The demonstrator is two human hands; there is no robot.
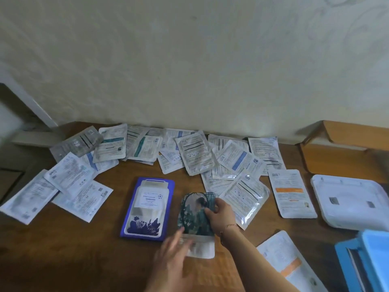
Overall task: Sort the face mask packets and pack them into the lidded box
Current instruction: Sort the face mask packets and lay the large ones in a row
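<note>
A dark green picture packet (194, 216) lies on the brown table (63, 249) near the front middle. My right hand (222, 213) grips its right edge with thumb on top. My left hand (172, 256) rests with fingers spread on its pale lower end. To its left lies a blue packet stack (147, 207), face up. Several white packets (195, 152) lie face down in a loose row along the wall. The blue box (368, 262) stands at the right front, and its white lid (349, 201) lies upside down beside it.
An open cardboard box (345, 150) stands at the back right against the wall. Two white packets with orange bands lie at the right, one (291, 192) by the lid and one (288, 262) under my right forearm. More white packets (54, 190) spread at the left.
</note>
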